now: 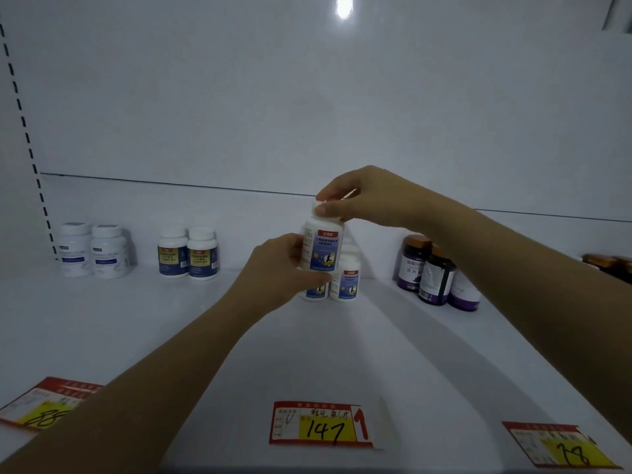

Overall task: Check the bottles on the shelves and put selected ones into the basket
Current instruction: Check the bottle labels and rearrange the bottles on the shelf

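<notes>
A white bottle (323, 246) with a blue label, a red band of print across the label's top and a small dark figure lower down, is held close to upright in the air just above the middle of the white shelf (136, 319). Its white cap (318, 206) is mostly hidden under fingers. The left hand (284, 265) comes in from the lower left and grips the lower part of the bottle's body, fingers curled round its left side and the thumb tucked under the front of the label. The right hand (359, 196) reaches in from the right and pinches the cap from above, thumb across the front of it and the other fingers bent over the top, closed tight on it. Directly beneath and behind the held bottle, two matching bottles (345, 283) stand side by side on the shelf, partly covered by the left hand. To the left stand a pair of blue-and-yellow labelled bottles (188, 253) and, further left, a pair of pale-labelled white bottles (92, 249). To the right is a cluster of dark bottles (436, 275) with brown caps. Along the shelf's front edge lie three red and yellow price tags, handwritten 147 (321, 425) in the middle, with one to the left (44, 405) and one to the right (561, 446).
</notes>
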